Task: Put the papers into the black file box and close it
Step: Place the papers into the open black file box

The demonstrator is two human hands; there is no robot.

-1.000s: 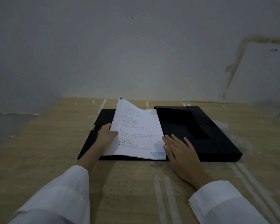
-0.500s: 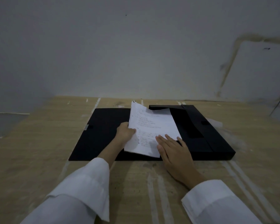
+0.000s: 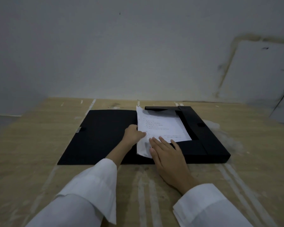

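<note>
Now crumpled papers (image 3: 161, 128), pinched by left hand (image 3: 134, 134), flat right hand (image 3: 167, 154) pressing.

Matt black file box (image 3: 105, 136), printed papers (image 3: 162, 126), scuffed wooden table (image 3: 31, 153)

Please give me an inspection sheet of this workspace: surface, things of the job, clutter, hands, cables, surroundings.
Surface: wooden table, pale streaks and scuffs.
Job's things: black file box lies open, lid flat to the left; papers partly in the tray, left edge raised.
Clutter: nothing seen.
Hands: left hand grips the papers' left edge; right hand lies flat on their near corner.
Cables: nothing seen.
Surroundings: grey wall, stained at the right.
</note>
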